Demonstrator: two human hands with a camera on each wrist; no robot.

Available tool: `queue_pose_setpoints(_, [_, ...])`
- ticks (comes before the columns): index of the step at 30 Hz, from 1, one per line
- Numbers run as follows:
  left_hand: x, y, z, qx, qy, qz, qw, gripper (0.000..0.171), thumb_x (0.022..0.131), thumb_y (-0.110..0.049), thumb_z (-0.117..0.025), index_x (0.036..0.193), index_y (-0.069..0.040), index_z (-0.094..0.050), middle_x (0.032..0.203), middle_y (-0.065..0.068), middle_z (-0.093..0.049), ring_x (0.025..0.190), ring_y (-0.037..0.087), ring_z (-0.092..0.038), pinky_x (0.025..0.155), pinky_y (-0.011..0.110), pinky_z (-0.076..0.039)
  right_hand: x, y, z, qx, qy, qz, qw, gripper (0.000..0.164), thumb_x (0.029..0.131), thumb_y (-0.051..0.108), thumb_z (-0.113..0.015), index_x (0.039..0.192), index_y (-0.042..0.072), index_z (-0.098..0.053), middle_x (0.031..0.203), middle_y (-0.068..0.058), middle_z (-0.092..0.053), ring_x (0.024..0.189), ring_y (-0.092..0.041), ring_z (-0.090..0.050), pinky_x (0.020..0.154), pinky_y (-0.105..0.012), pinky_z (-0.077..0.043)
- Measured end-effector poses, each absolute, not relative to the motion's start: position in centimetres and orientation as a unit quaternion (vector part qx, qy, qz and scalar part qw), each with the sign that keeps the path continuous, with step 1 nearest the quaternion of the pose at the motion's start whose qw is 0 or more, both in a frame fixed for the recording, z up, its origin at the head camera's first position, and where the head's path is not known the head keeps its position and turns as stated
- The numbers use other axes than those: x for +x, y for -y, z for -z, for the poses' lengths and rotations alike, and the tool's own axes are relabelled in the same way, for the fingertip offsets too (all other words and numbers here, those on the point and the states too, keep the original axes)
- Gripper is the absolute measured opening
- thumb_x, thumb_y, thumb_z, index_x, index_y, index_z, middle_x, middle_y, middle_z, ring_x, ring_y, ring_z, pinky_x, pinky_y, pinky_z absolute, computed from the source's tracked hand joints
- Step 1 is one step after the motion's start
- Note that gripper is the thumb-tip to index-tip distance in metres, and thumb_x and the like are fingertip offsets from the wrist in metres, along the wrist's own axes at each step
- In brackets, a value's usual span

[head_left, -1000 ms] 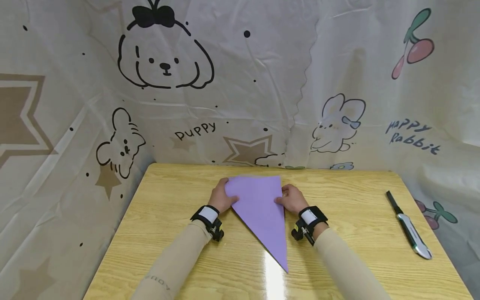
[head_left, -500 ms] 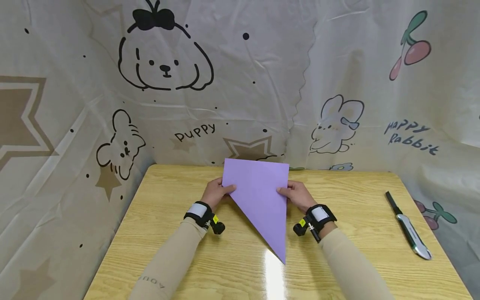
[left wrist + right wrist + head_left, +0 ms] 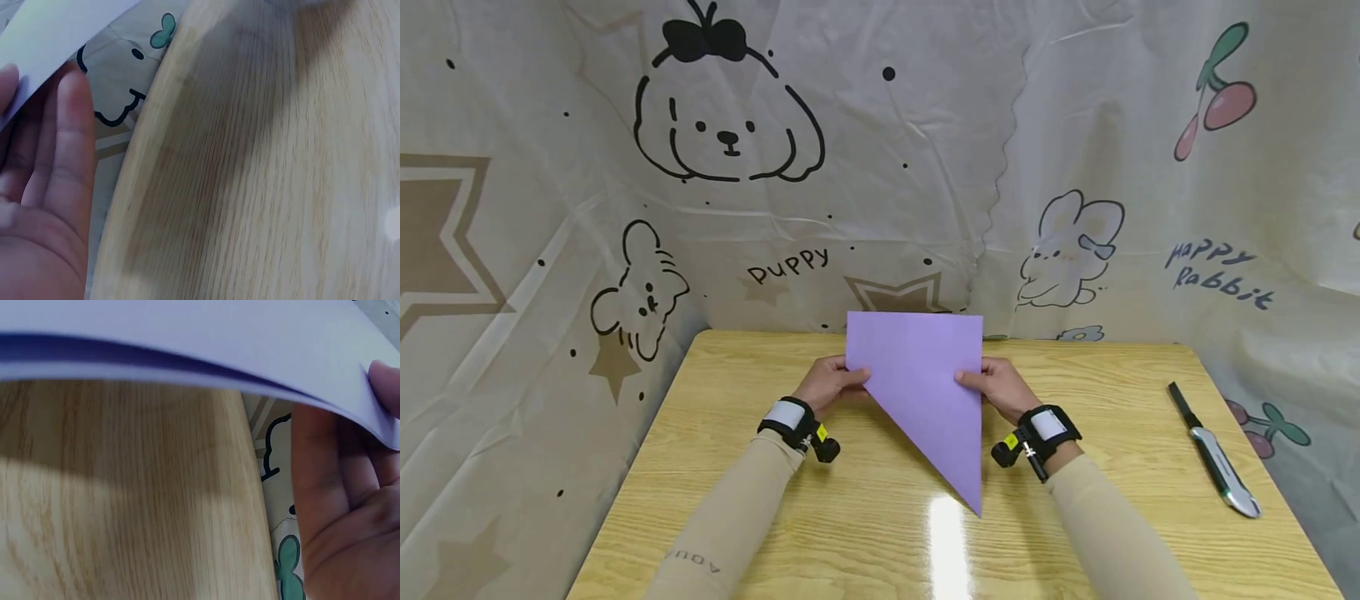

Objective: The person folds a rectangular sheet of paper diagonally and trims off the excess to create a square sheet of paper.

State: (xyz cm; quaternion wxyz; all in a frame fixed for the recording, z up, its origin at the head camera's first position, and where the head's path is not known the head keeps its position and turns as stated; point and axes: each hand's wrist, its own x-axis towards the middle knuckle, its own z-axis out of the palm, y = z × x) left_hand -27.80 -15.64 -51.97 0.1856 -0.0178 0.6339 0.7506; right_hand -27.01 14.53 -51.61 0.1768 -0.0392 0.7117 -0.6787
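Observation:
A folded sheet of purple paper (image 3: 921, 387) is held up above the table, its straight edge at the top and a sharp point hanging down at the right. My left hand (image 3: 826, 383) pinches its left edge, thumb on the front and fingers behind. On the opposite edge my right hand (image 3: 1002, 387) pinches it the same way. In the left wrist view the paper (image 3: 56, 37) lies between thumb and fingers. A gap between two layers of the paper (image 3: 187, 331) shows along its edge in the right wrist view.
A utility knife (image 3: 1216, 454) with its dark blade out lies on the right side of the wooden table (image 3: 737, 517). Behind the table hangs a pale cloth (image 3: 880, 167) printed with cartoon animals and stars.
Both hands have lifted the purple paper off the table and tilted it more upright, so its top edge now rises past the table's back edge. The hands have spread slightly apart.

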Motion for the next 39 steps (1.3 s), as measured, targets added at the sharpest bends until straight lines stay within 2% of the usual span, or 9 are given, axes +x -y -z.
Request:
queue_pose_setpoints(7, [-27.7, 15.2, 52.0, -0.013, -0.635, -0.748, 0.195, 0.031, 0.079, -0.008, -0.066, 0.106, 0.005, -0.058, 0.090, 0.012, -0.062, 0.075, 0.020, -0.062, 0.091, 0.056, -0.035, -26.8, -14.6, 51.0, -0.053, -0.697, 0.693, 0.175, 0.043, 0.080, 0.020, -0.066, 0.113, -0.006, -0.056, 0.102, -0.014, -0.063, 0.087, -0.023, -0.062, 0.071, -0.038, -0.051])
queue_pose_setpoints(17, [-27.5, 15.1, 51.6, -0.007, -0.643, -0.740, 0.197, 0.025, 0.085, -0.007, -0.058, 0.107, 0.006, -0.057, 0.085, 0.013, -0.063, 0.071, 0.021, -0.063, 0.087, 0.055, -0.039, -26.5, -14.7, 50.8, -0.067, -0.698, 0.686, 0.193, 0.042, 0.081, 0.017, -0.064, 0.115, -0.006, -0.055, 0.104, -0.019, -0.061, 0.084, -0.026, -0.063, 0.067, -0.040, -0.051])
queue_pose_setpoints(24, [-27.5, 14.4, 51.5, 0.001, -0.628, -0.754, 0.193, 0.032, 0.078, -0.007, -0.066, 0.106, 0.006, -0.057, 0.092, 0.015, -0.063, 0.077, 0.024, -0.063, 0.085, 0.055, -0.040, -26.5, -14.9, 50.8, -0.081, -0.678, 0.705, 0.191, 0.041, 0.083, 0.012, -0.061, 0.117, -0.008, -0.051, 0.108, -0.017, -0.058, 0.090, -0.023, -0.061, 0.072, -0.038, -0.050])
queue_pose_setpoints(29, [-27.6, 14.3, 51.1, 0.015, -0.622, -0.754, 0.212, 0.033, 0.080, -0.006, -0.063, 0.109, 0.005, -0.054, 0.098, 0.017, -0.061, 0.080, 0.025, -0.063, 0.083, 0.054, -0.042, -26.5, -14.8, 50.5, -0.100, -0.659, 0.719, 0.197, 0.042, 0.084, 0.012, -0.060, 0.119, -0.008, -0.048, 0.110, -0.017, -0.057, 0.094, -0.023, -0.059, 0.075, -0.037, -0.050])
queue_pose_setpoints(33, [-27.4, 14.4, 50.6, 0.027, -0.637, -0.732, 0.240, 0.030, 0.085, -0.009, -0.058, 0.112, 0.003, -0.051, 0.095, 0.017, -0.063, 0.075, 0.025, -0.064, 0.085, 0.056, -0.039, -26.5, -14.8, 50.3, -0.104, -0.647, 0.727, 0.202, 0.042, 0.084, 0.011, -0.059, 0.119, -0.008, -0.048, 0.110, -0.016, -0.057, 0.094, -0.024, -0.059, 0.076, -0.037, -0.049])
queue_pose_setpoints(36, [-27.2, 14.3, 50.5, 0.028, -0.655, -0.713, 0.248, 0.027, 0.087, -0.011, -0.054, 0.109, 0.003, -0.050, 0.084, 0.016, -0.064, 0.066, 0.023, -0.063, 0.078, 0.052, -0.045, -26.5, -14.8, 50.4, -0.098, -0.641, 0.734, 0.202, 0.040, 0.083, 0.009, -0.059, 0.117, -0.009, -0.049, 0.105, -0.014, -0.060, 0.091, -0.023, -0.060, 0.075, -0.037, -0.050])
queue_pose_setpoints(39, [-27.3, 14.2, 50.6, 0.026, -0.662, -0.710, 0.239, 0.022, 0.087, -0.011, -0.053, 0.104, 0.004, -0.052, 0.072, 0.013, -0.064, 0.057, 0.021, -0.061, 0.063, 0.039, -0.050, -26.5, -14.9, 50.8, -0.093, -0.633, 0.741, 0.205, 0.035, 0.082, 0.008, -0.060, 0.112, -0.008, -0.051, 0.100, -0.012, -0.061, 0.088, -0.022, -0.062, 0.074, -0.037, -0.050])
